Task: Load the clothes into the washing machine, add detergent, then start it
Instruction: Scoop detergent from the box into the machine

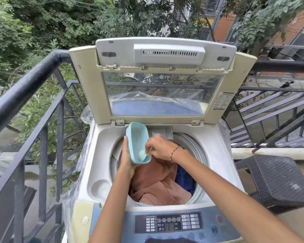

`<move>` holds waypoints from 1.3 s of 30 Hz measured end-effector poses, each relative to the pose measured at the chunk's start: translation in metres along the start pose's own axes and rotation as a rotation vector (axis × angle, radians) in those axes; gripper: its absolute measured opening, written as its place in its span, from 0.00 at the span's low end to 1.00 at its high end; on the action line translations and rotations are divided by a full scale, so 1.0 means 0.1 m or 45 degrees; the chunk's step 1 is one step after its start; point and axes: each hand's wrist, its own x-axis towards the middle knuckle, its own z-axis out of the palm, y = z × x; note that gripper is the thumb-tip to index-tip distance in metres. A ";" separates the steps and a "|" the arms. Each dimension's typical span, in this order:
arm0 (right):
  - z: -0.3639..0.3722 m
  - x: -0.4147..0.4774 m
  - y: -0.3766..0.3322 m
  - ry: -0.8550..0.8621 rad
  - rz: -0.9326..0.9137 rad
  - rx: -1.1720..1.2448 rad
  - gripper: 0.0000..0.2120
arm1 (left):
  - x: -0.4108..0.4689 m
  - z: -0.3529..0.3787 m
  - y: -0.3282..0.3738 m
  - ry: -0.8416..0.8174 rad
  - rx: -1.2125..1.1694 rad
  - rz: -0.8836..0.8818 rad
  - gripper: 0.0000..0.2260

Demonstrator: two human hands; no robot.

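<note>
A top-loading washing machine (102, 151) stands with its lid (161, 81) raised. Its drum holds salmon-pink clothes (158, 183) and a dark blue garment (183, 178). My left hand (125, 158) grips a light blue detergent box (138, 142), tilted over the drum's far left rim. My right hand (160, 146) holds a small pale green scoop (145, 153), whose bowl is inside the box at its near end. A detergent drawer (162, 132) sits open just behind my hands. The control panel (168, 222) is at the front.
A black metal railing (25, 88) runs along the left and behind the machine. A dark woven stool (277, 179) stands to the right. Clear plastic wrap (77, 165) covers the machine's sides. Trees and buildings lie beyond the balcony.
</note>
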 end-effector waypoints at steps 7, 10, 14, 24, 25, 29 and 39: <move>0.06 -0.03 -0.06 0.033 -0.058 -0.038 0.08 | 0.06 -0.10 -0.04 -0.004 0.085 -0.022 0.28; 0.07 -0.02 -0.06 0.029 -0.042 -0.037 0.07 | 0.08 -0.10 -0.03 -0.024 0.171 0.000 0.29; 0.02 0.07 -0.06 -0.013 0.026 -0.025 0.04 | 0.10 -0.05 0.01 -0.041 0.205 -0.014 0.29; -0.03 0.10 0.13 -0.141 0.294 0.540 0.05 | 0.09 -0.09 -0.06 -0.108 -0.076 -0.083 0.33; -0.03 0.08 0.15 -0.171 0.332 0.657 0.07 | 0.08 -0.09 -0.08 -0.120 -0.096 -0.096 0.33; 0.01 0.02 0.27 -0.232 0.459 1.052 0.07 | 0.07 -0.11 -0.11 -0.086 -0.067 -0.080 0.35; -0.21 0.03 0.71 0.558 0.688 1.078 0.04 | 0.05 -0.11 -0.12 0.074 -0.247 -0.161 0.33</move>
